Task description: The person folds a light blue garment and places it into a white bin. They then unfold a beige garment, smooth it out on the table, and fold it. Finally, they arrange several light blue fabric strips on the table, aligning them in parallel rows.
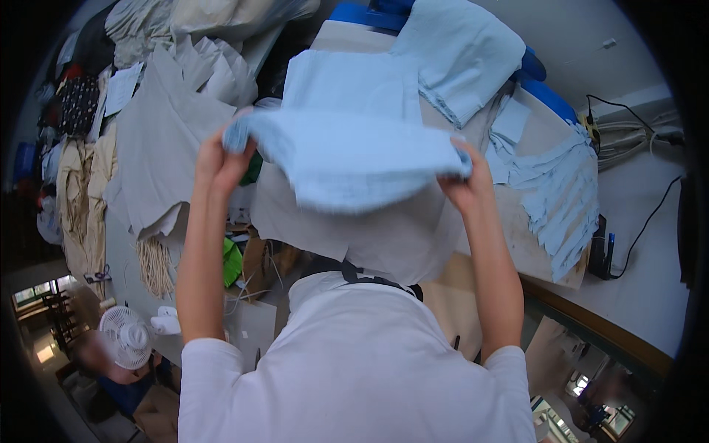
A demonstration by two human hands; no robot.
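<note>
A light blue fabric piece [362, 151] hangs stretched between my two hands, its lower edge sagging and smeared by motion. My left hand [225, 159] is closed on its left end, where the cloth bunches up. The right end is gripped by my right hand [469, 177], with a darker fold showing by the fingers. Just beyond lies a flat stack of light blue fabric [347, 81]. Another light blue stack [469, 59] overlaps it on the right. Grey cloth [325, 225] drapes below the held piece, in front of my body.
Cut light blue strips [554, 192] hang at the right. Grey fabric [166, 125] and cream cloth [81, 196] are heaped at the left, near a bundle of cords [153, 266]. A white fan [125, 336] stands lower left. Black cable [650, 221] runs along the right wall.
</note>
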